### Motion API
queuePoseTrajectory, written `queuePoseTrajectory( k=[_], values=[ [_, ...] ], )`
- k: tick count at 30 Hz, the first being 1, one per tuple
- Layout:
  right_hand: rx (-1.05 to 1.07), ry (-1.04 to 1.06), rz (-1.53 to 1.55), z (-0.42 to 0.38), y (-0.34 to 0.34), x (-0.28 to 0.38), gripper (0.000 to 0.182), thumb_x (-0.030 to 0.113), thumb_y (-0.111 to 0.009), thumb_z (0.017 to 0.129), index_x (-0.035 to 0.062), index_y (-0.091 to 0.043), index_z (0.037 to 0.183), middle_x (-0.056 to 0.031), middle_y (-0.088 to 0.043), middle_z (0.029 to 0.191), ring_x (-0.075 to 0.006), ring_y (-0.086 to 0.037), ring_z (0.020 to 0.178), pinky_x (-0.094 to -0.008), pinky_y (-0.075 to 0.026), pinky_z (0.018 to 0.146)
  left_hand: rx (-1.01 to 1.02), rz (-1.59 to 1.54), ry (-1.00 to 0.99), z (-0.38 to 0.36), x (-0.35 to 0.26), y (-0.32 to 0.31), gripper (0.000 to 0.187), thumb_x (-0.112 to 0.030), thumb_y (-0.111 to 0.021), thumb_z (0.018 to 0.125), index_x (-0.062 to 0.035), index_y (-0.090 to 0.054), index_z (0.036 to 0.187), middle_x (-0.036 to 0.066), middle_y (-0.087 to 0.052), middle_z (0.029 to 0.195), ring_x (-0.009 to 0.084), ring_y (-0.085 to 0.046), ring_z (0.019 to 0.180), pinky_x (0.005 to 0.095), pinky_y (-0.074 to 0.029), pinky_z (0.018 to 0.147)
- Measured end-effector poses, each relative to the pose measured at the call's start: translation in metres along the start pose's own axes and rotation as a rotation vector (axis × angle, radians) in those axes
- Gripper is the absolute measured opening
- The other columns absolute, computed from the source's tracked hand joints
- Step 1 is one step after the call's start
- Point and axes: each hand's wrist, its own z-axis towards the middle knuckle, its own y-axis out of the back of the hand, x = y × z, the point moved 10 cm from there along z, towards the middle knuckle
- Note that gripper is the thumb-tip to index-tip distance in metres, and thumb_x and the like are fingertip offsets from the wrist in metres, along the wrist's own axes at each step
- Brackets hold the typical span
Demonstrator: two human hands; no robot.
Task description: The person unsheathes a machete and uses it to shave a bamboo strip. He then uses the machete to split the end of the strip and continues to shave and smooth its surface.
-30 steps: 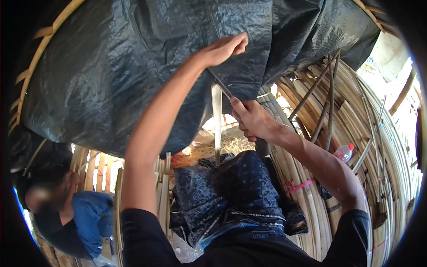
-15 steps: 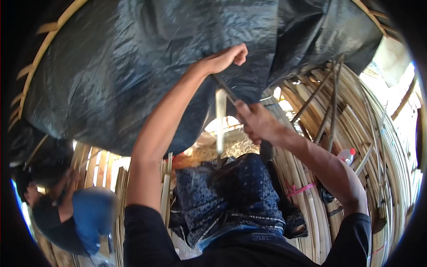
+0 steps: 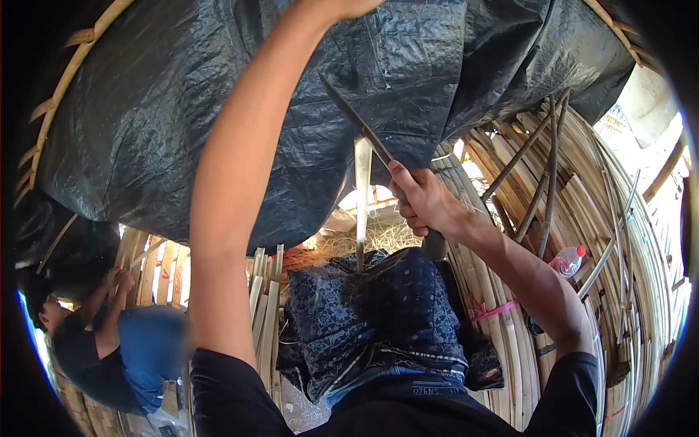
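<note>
My right hand (image 3: 424, 202) is closed around the dark handle of a long knife (image 3: 357, 120), whose blade slants up and left in front of the black plastic sheet (image 3: 167, 109). Raised at the top edge of the view is my left hand (image 3: 357, 6), mostly cut off, so its fingers are hidden. A pale split bamboo strip (image 3: 362, 197) stands upright below the blade, its lower end at the dark patterned cloth (image 3: 328, 306) over my lap.
Bundled bamboo strips (image 3: 510, 357), one bundle tied with pink string (image 3: 495, 310), lie at the right. Thin poles (image 3: 547, 175) lean beside a red-capped bottle (image 3: 568, 261). Another person (image 3: 91, 357) sits at the lower left. Straw-like shavings (image 3: 386, 234) lie beyond the cloth.
My left hand has moved up, mostly out of view, its arm stretched higher. My right hand stays nearly in place with the knife. The other person's hands have shifted slightly.
</note>
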Motion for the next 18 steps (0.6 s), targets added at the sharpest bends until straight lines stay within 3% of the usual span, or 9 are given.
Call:
queuePoseTrajectory(
  k=[2,5,6,8,11,12,14,15,18],
  values=[
    [0.013,-0.001,0.026,-0.003,0.0,0.0,0.061,0.057,-0.04,0.106,-0.0002,-0.049,0.087,0.0013,-0.037,0.06,-0.0094,-0.036,0.044,-0.0304,-0.033,0.039,0.03,0.171,0.191,-0.037,0.014,-0.015,0.056,-0.044,-0.016,0.112,-0.0061,-0.057,0.108,0.009,-0.063,0.101,0.0199,-0.059,0.101,0.0408,-0.045,0.099],
    [0.027,-0.016,0.088,-0.008,-0.003,-0.009,0.057,0.056,-0.039,0.107,0.0041,-0.049,0.087,0.0027,-0.037,0.059,-0.0081,-0.035,0.043,-0.0286,-0.032,0.039,-0.475,0.01,-0.013,-0.133,-0.017,-0.002,0.02,-0.011,-0.043,0.108,0.0009,-0.057,0.114,0.009,-0.065,0.099,0.0183,-0.064,0.095,0.0354,-0.049,0.092],
    [0.014,-0.014,0.122,-0.009,-0.002,-0.013,0.054,0.056,-0.039,0.107,0.0066,-0.049,0.087,0.0036,-0.037,0.058,-0.0072,-0.035,0.042,-0.0271,-0.032,0.038,-0.831,-0.178,0.093,-0.185,-0.024,-0.004,0.019,-0.014,-0.046,0.107,0.001,-0.057,0.112,0.01,-0.065,0.099,0.0193,-0.063,0.094,0.036,-0.049,0.092],
    [0.007,-0.009,0.153,-0.015,-0.003,-0.014,0.053,0.055,-0.039,0.108,0.007,-0.05,0.088,0.0037,-0.037,0.058,-0.0069,-0.035,0.042,-0.0266,-0.032,0.038,-1.078,-0.201,0.267,-0.285,-0.013,-0.042,0.029,-0.024,-0.059,0.1,-0.0011,-0.053,0.116,0.011,-0.064,0.103,0.0203,-0.062,0.092,0.037,-0.049,0.089],
    [0.012,-0.036,0.21,-0.025,-0.01,-0.028,0.051,0.053,-0.039,0.108,0.0076,-0.05,0.089,0.0037,-0.037,0.057,-0.0063,-0.034,0.041,-0.0253,-0.031,0.038,-1.006,-0.381,0.727,-0.365,0.007,-0.144,0.038,-0.018,-0.066,0.096,-0.006,-0.051,0.13,0.012,-0.06,0.123,0.023,-0.061,0.116,0.0391,-0.048,0.102],
    [0.008,-0.042,0.23,-0.032,-0.013,-0.028,0.05,0.053,-0.039,0.108,0.0077,-0.05,0.089,0.0035,-0.038,0.057,-0.0062,-0.035,0.041,-0.0251,-0.03,0.037,-0.818,-0.297,0.776,-0.373,0.006,-0.17,0.055,-0.001,-0.069,0.09,-0.0053,-0.046,0.14,0.012,-0.057,0.134,0.0253,-0.054,0.129,0.0399,-0.043,0.108],
    [0.024,-0.039,0.287,-0.04,-0.021,-0.036,0.049,0.052,-0.039,0.108,0.0076,-0.051,0.089,0.0032,-0.038,0.056,-0.0064,-0.035,0.04,-0.0247,-0.029,0.036,-0.652,-0.281,0.835,-0.369,0.007,-0.203,0.072,-0.013,-0.079,0.088,-0.0069,-0.04,0.148,0.012,-0.051,0.145,0.0233,-0.046,0.137,0.0407,-0.035,0.114],
    [0.048,-0.041,0.286,-0.043,-0.025,-0.035,0.049,0.052,-0.039,0.108,0.0076,-0.051,0.089,0.0032,-0.038,0.056,-0.0064,-0.035,0.04,-0.0247,-0.029,0.036,-0.702,-0.159,0.775,-0.361,0.005,-0.205,0.053,-0.018,-0.074,0.094,-0.005,-0.05,0.14,0.01,-0.063,0.124,0.02,-0.059,0.119,0.0364,-0.045,0.102],
    [0.064,-0.021,0.229,-0.06,-0.034,-0.03,0.052,0.05,-0.038,0.109,0.0038,-0.05,0.089,0.0008,-0.04,0.053,-0.0091,-0.039,0.038,-0.0256,-0.033,0.036,-0.671,-0.612,0.769,-0.358,0.029,-0.235,0.022,-0.021,-0.057,0.106,-0.0006,-0.062,0.113,0.003,-0.06,0.084,0.0115,-0.059,0.075,0.0289,-0.049,0.072]
  ],
)
